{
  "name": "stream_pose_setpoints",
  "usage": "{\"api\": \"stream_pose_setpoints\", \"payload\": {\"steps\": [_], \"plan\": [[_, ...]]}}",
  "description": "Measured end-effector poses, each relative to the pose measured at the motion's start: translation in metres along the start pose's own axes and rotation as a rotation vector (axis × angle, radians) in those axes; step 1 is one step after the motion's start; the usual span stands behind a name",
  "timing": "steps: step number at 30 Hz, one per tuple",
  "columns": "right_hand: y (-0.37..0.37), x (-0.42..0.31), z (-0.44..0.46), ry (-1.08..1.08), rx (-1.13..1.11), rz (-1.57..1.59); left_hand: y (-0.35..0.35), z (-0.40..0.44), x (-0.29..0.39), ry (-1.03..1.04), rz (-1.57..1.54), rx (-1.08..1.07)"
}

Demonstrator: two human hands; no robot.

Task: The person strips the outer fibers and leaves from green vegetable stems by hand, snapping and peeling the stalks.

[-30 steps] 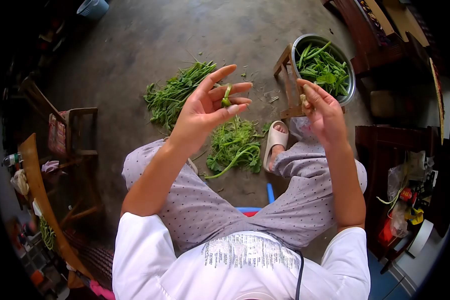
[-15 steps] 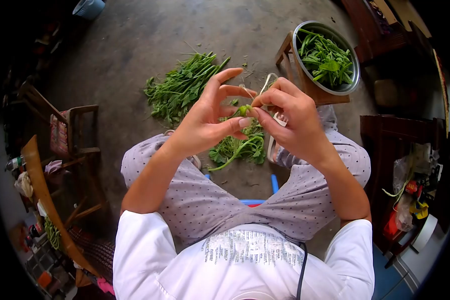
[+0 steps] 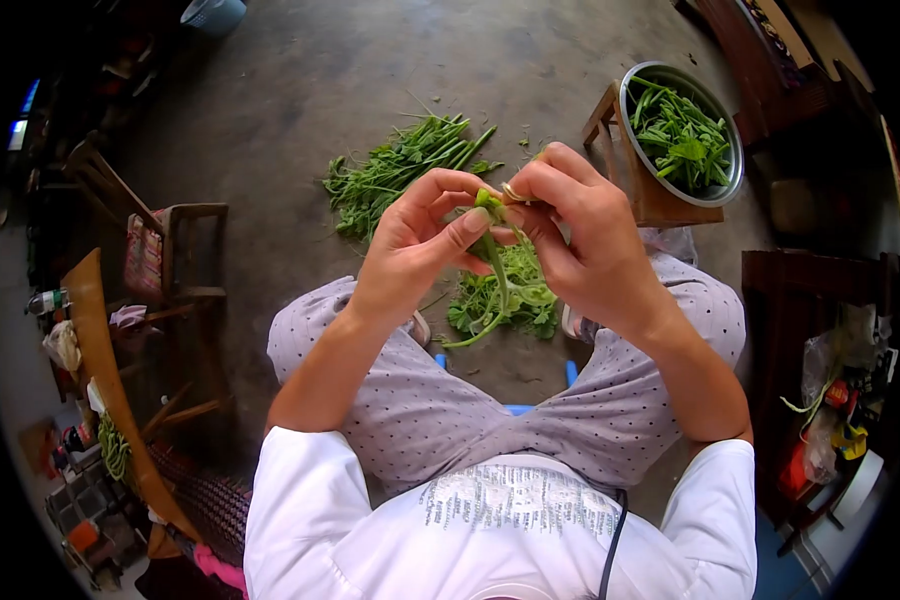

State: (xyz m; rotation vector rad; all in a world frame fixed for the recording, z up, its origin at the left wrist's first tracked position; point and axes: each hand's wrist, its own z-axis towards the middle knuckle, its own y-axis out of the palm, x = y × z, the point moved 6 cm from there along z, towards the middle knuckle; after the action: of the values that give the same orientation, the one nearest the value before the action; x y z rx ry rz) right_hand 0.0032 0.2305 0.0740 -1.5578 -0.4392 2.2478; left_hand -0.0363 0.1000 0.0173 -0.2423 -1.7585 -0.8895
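Observation:
My left hand (image 3: 407,238) pinches the top of a green leafy-vegetable stem (image 3: 496,262) between thumb and fingers, and the stem hangs down below. Close beside it, my right hand (image 3: 592,228) has its thumb and forefinger pressed together at the stem's upper end, with a thin pale strand at the fingertips. Under the hands, between my feet, lies a small heap of green scraps and leaves (image 3: 530,295). Farther out on the floor is a bigger pile of leafy green stems (image 3: 382,185).
A metal basin (image 3: 738,160) holding cut green stems rests on a wooden stool (image 3: 660,208) at the right. On the left stands a wooden chair (image 3: 195,210). A blue basket (image 3: 213,14) sits at the far left, and dark furniture (image 3: 770,290) lines the right.
The left fingers, spread before, have closed around the stem, which now hangs downward. My right hand stays pinched at its end. The whole view has shifted slightly.

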Motion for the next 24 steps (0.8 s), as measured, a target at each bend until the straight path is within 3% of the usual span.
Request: {"api": "stream_pose_setpoints", "payload": {"steps": [8, 11, 14, 16, 18, 20, 22, 24], "plan": [[0.018, -0.020, 0.007, -0.159, 0.009, -0.110, -0.028, -0.014, 0.007, -0.028, -0.202, 0.073], [0.022, -0.019, 0.009, -0.129, -0.123, -0.117, -0.039, -0.018, 0.015, -0.008, -0.215, 0.161], [0.016, -0.015, 0.015, -0.012, -0.179, 0.103, -0.052, -0.024, 0.019, 0.030, -0.195, 0.227], [0.020, -0.008, 0.018, 0.009, -0.218, 0.561, -0.056, -0.026, 0.017, 0.009, -0.184, 0.235], [0.026, -0.004, 0.018, 0.060, -0.273, 0.694, -0.056, -0.026, 0.015, 0.010, -0.202, 0.244], [0.037, 0.003, 0.014, 0.273, -0.372, 0.968, -0.061, -0.029, 0.014, 0.012, -0.220, 0.258], [0.032, 0.008, 0.015, 0.287, -0.383, 0.941, -0.072, -0.029, 0.016, 0.061, -0.243, 0.270], [0.024, 0.019, 0.011, 0.436, -0.517, 0.748, -0.084, -0.032, 0.023, 0.104, -0.244, 0.329]]}}
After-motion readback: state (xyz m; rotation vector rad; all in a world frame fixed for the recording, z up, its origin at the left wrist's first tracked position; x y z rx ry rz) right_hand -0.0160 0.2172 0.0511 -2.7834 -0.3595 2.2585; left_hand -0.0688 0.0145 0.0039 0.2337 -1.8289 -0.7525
